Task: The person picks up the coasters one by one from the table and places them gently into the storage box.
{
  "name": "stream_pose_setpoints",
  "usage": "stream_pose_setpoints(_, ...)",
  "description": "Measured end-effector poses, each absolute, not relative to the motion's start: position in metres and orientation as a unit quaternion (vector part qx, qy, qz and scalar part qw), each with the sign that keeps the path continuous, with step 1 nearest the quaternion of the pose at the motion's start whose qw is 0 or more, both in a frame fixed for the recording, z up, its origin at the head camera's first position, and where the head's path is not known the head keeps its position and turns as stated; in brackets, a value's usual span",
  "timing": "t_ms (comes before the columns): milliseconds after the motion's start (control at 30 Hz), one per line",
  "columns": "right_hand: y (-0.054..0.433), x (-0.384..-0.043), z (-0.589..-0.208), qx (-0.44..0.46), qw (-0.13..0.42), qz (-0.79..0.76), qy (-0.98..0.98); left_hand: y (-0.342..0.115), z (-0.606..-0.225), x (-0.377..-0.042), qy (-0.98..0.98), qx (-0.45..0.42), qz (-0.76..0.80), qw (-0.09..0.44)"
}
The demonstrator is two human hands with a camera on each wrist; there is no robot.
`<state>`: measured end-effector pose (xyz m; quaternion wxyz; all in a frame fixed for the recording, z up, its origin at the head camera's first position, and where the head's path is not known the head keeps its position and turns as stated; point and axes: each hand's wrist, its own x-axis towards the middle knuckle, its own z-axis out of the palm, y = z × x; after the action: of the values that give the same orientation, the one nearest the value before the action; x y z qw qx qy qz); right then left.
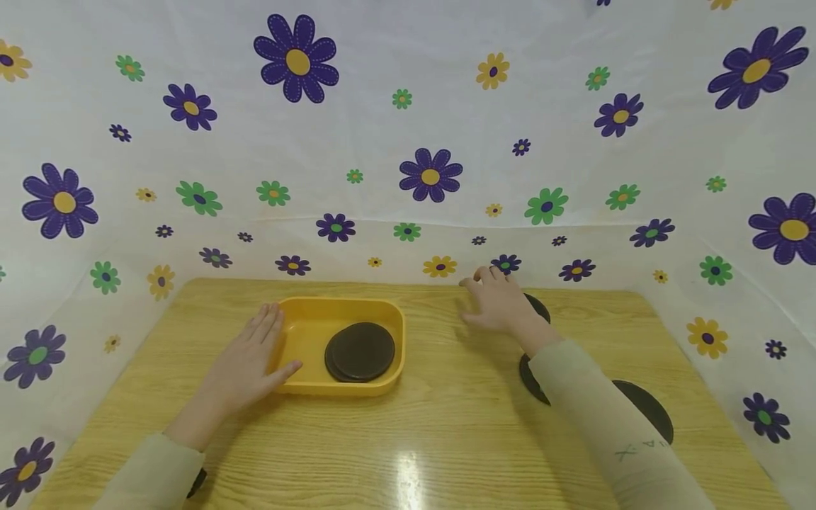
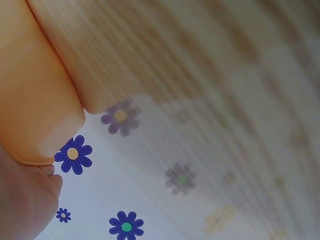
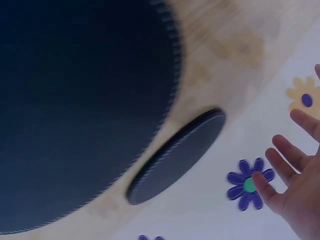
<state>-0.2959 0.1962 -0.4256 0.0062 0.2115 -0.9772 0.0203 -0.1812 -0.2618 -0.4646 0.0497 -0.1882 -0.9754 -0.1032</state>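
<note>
My left hand (image 1: 245,365) rests against the left side of a yellow plastic tray (image 1: 299,336), fingers straight along its rim and thumb out over the near corner. Inside the tray, toward its right end, two round black coasters (image 1: 362,350) overlap in a pile. Over the table right of the tray is my right hand (image 1: 500,303), its fingers loosely bent and holding nothing. Beneath that arm lie more coasters: one at the back (image 1: 538,307), one partly under the wrist (image 1: 532,379), one beside the forearm (image 1: 647,409). Stitched edges show on a coaster (image 3: 180,160) in the right wrist view.
A small piece of a dark object (image 1: 197,483) shows beside the left sleeve. The wood-grain table (image 1: 446,425) is bordered at the back and sides by a white flower-patterned cloth (image 1: 382,142).
</note>
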Motion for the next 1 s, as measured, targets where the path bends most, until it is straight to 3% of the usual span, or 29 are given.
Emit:
stream_pose_setpoints(533,0.256,-0.302,-0.456,0.151,-0.005,0.043,-0.988,-0.262,-0.464,-0.182,-0.975,-0.192,-0.103,0.051)
stream_pose_setpoints(1000,0.267,-0.299,-0.455,0.126,-0.066,0.055,-0.988,-0.26,-0.462,-0.181,-0.975,-0.19,-0.098,0.051)
